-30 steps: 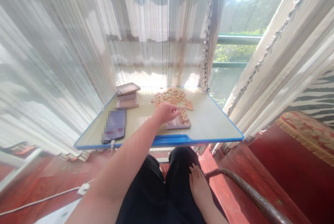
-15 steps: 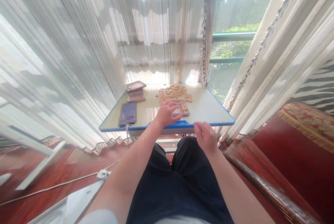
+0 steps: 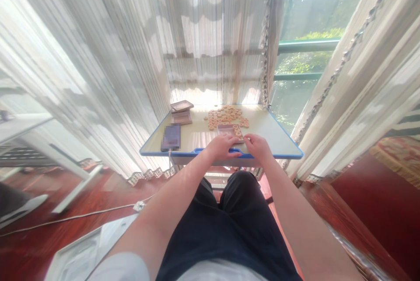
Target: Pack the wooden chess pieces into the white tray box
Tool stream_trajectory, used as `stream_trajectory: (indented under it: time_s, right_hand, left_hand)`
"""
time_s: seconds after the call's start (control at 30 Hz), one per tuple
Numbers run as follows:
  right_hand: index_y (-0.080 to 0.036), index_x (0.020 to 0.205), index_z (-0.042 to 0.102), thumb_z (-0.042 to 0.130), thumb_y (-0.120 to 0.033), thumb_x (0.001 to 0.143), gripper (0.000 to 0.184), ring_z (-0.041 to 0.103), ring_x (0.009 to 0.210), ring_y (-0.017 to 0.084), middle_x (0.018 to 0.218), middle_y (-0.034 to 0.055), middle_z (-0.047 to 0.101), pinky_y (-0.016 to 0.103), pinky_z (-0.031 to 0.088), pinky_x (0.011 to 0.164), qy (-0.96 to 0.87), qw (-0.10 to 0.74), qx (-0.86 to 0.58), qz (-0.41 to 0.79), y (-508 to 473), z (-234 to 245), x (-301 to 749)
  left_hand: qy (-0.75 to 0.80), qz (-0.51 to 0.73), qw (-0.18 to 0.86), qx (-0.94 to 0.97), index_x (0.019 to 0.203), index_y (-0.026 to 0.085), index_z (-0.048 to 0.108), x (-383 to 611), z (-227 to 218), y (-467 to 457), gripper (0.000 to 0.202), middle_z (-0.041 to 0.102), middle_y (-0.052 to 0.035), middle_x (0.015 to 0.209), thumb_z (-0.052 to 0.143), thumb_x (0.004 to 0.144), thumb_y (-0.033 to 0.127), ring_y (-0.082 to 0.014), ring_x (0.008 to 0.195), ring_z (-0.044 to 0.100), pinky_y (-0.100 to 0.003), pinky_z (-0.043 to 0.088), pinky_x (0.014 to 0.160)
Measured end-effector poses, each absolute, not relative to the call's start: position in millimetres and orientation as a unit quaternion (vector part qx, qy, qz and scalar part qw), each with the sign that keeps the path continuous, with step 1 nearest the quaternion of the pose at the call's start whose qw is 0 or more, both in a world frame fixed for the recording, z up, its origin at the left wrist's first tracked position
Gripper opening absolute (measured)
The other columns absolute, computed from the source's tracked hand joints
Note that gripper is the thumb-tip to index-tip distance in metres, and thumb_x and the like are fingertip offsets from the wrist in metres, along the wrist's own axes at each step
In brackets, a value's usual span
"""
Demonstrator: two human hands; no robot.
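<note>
A small shallow wooden box (image 3: 225,129) lies near the front edge of the table, with a column of round wooden pieces (image 3: 236,129) along its right side. My left hand (image 3: 223,146) rests over the box's near edge, fingers stretched out and thumb apart. At the near right corner of the box is my right hand (image 3: 258,146), its thumb and fingertips pressed together. Whatever is between those fingertips is too small to make out. Just behind the box, many loose round wooden pieces (image 3: 225,115) are spread out, some in rows; a few sit apart at the right.
The pale table (image 3: 197,141) has a blue rim. At its left lie a box lid (image 3: 182,105), another shallow box (image 3: 181,118) and a blurred phone-like device (image 3: 171,136) with a white cable. Curtains (image 3: 210,32) hang behind. A power strip (image 3: 139,206) is on the floor.
My right hand has moved from in front of the table edge up to the box's near right corner. My left hand has shifted back toward the box's near edge. The view has turned slightly left.
</note>
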State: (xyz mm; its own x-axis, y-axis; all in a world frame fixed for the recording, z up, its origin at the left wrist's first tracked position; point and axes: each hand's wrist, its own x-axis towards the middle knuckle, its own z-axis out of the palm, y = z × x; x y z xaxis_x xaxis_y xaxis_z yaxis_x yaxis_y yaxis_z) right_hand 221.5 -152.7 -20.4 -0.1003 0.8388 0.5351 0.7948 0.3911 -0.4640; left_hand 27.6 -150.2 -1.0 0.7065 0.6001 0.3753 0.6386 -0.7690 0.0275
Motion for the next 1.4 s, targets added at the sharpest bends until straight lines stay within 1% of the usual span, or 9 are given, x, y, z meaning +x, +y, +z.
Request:
stream_trajectory:
  time_s: [0.23, 0.47, 0.77, 0.93, 1.1, 1.17, 1.3, 1.33, 1.4]
  right_hand:
    - [-0.018, 0.094, 0.069, 0.043, -0.028, 0.087, 0.029, 0.060, 0.085, 0.020, 0.089, 0.0082, 0.070, 0.030, 0.042, 0.078, -0.757, 0.349, -0.553, -0.006, -150.4, -22.9, 219.4]
    - [-0.019, 0.098, 0.068, 0.040, -0.027, 0.090, 0.030, 0.059, 0.081, 0.020, 0.089, 0.0087, 0.065, 0.030, 0.042, 0.075, -0.764, 0.332, -0.552, -0.042, -160.2, -25.2, 215.7]
    - [-0.018, 0.099, 0.067, 0.040, -0.026, 0.089, 0.030, 0.059, 0.083, 0.019, 0.091, 0.0089, 0.065, 0.029, 0.042, 0.077, -0.768, 0.316, -0.556, -0.030, -161.7, -22.5, 216.6]
    - [-0.017, 0.101, 0.064, 0.043, -0.026, 0.085, 0.028, 0.058, 0.087, 0.021, 0.096, 0.0098, 0.064, 0.033, 0.043, 0.082, -0.757, 0.365, -0.542, -0.005, -160.3, -26.1, 216.1]
    - [-0.014, 0.103, 0.058, 0.043, -0.016, 0.075, 0.032, 0.057, 0.089, 0.023, 0.093, 0.0109, 0.063, 0.037, 0.043, 0.085, -0.679, 0.458, -0.564, 0.103, -150.9, -27.4, 219.7]
    - [-0.014, 0.101, 0.057, 0.042, -0.017, 0.076, 0.029, 0.059, 0.082, 0.021, 0.088, 0.0091, 0.064, 0.036, 0.045, 0.081, -0.661, 0.466, -0.574, 0.125, -145.2, -25.6, 224.5]
    - [-0.015, 0.104, 0.055, 0.042, -0.032, 0.085, 0.029, 0.054, 0.050, 0.014, 0.073, 0.0048, 0.065, 0.029, 0.046, 0.056, -0.630, 0.465, -0.601, 0.159, -130.1, -20.3, 236.7]
    - [-0.015, 0.102, 0.056, 0.040, -0.036, 0.086, 0.031, 0.052, 0.047, 0.014, 0.069, 0.0042, 0.064, 0.029, 0.045, 0.053, -0.621, 0.466, -0.609, 0.161, -125.6, -19.1, 238.7]
    - [-0.015, 0.096, 0.060, 0.041, -0.039, 0.086, 0.032, 0.056, 0.053, 0.016, 0.067, 0.0054, 0.064, 0.030, 0.046, 0.056, -0.609, 0.469, -0.621, 0.153, -116.5, -17.2, 239.5]
  left_hand:
    - [-0.333, -0.179, 0.051, -0.924, 0.132, 0.019, 0.050, 30.2, -2.4, -143.9, 0.076, 0.059, -0.0120, 0.108, 0.058, 0.071, 0.066, -0.0272, 0.100, 0.054, -0.039, 0.040, 0.092]
    - [-0.340, -0.196, 0.029, -0.919, 0.126, 0.020, 0.056, 29.2, -2.4, -144.5, 0.073, 0.059, -0.0110, 0.107, 0.058, 0.070, 0.067, -0.0255, 0.099, 0.054, -0.037, 0.040, 0.092]
    - [-0.341, -0.209, 0.019, -0.916, 0.124, 0.017, 0.058, 29.7, -4.7, -140.9, 0.074, 0.059, -0.0124, 0.108, 0.058, 0.070, 0.068, -0.0276, 0.101, 0.054, -0.039, 0.041, 0.092]
    - [-0.346, -0.220, 0.013, -0.912, 0.127, 0.018, 0.055, 28.8, -3.9, -143.4, 0.074, 0.059, -0.0107, 0.106, 0.058, 0.071, 0.066, -0.0260, 0.099, 0.055, -0.037, 0.042, 0.091]
    - [-0.364, -0.230, 0.039, -0.902, 0.127, 0.020, 0.053, 28.7, -2.3, -147.3, 0.073, 0.059, -0.0101, 0.110, 0.060, 0.070, 0.065, -0.0270, 0.104, 0.053, -0.040, 0.036, 0.095]
    - [-0.374, -0.225, 0.052, -0.898, 0.124, 0.022, 0.055, 29.0, -1.5, -148.4, 0.072, 0.060, -0.0093, 0.110, 0.060, 0.068, 0.067, -0.0275, 0.104, 0.052, -0.043, 0.031, 0.099]
    - [-0.392, -0.230, 0.049, -0.889, 0.120, 0.023, 0.057, 29.1, -0.8, -148.9, 0.069, 0.060, -0.0088, 0.114, 0.059, 0.068, 0.068, -0.0272, 0.107, 0.050, -0.044, 0.026, 0.101]
    - [-0.393, -0.234, 0.049, -0.888, 0.119, 0.022, 0.058, 28.7, -0.9, -149.0, 0.068, 0.059, -0.0090, 0.115, 0.059, 0.068, 0.068, -0.0271, 0.108, 0.049, -0.044, 0.026, 0.100]
    - [-0.392, -0.243, 0.053, -0.886, 0.118, 0.021, 0.058, 27.7, -1.4, -149.0, 0.068, 0.059, -0.0094, 0.114, 0.059, 0.068, 0.068, -0.0273, 0.109, 0.048, -0.044, 0.026, 0.101]
